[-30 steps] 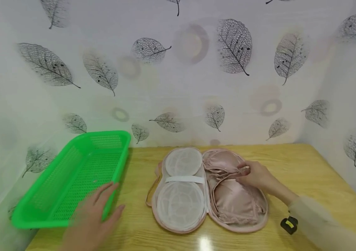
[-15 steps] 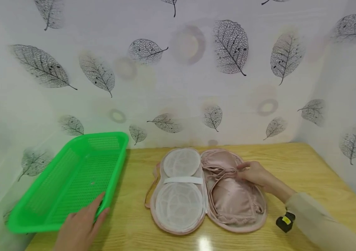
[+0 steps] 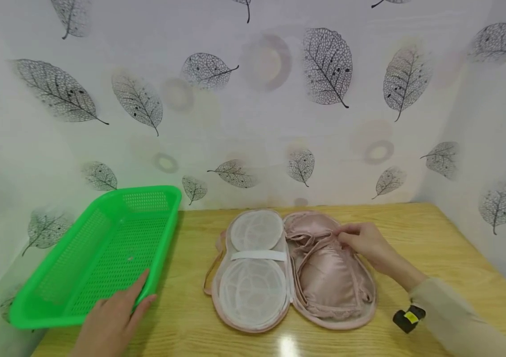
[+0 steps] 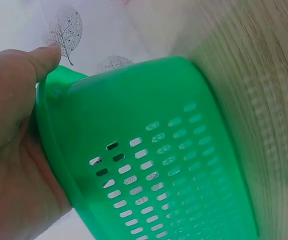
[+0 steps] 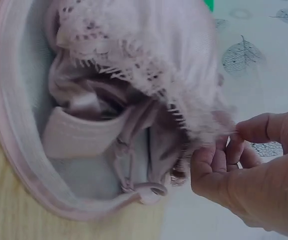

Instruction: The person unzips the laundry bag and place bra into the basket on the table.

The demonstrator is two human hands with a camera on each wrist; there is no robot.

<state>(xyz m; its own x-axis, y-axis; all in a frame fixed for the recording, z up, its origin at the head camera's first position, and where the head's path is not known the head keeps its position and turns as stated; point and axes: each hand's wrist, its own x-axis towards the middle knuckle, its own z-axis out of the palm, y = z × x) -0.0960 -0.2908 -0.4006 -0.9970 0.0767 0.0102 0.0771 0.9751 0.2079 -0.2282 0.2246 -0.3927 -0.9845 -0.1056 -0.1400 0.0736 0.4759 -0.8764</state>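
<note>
A dusty-pink satin bra [image 3: 326,277] with lace edging lies in the right half of an opened, two-lobed bra wash bag [image 3: 253,292]. The bag's left half shows two round mesh panels and a white strap [image 3: 259,255]. With thumb and fingers, my right hand [image 3: 368,245] pinches the lace edge of the bra between its cups, lifting it slightly; the right wrist view shows straps and a ring lying loose below. My left hand [image 3: 110,317] grips the near right rim of a green plastic basket [image 3: 162,250], thumb outside; its fingers are partly hidden by the rim.
The wooden table [image 3: 422,238] meets a leaf-patterned white backdrop [image 3: 261,124] at the back and sides. A thin strap loop [image 3: 211,275] sticks out at the wash bag's left. A black wrist device [image 3: 409,318] hangs under my right sleeve.
My left hand has come down onto the basket's rim and taken hold of it. The right hand keeps its hold on the bra, whose middle has shifted and lifted a little.
</note>
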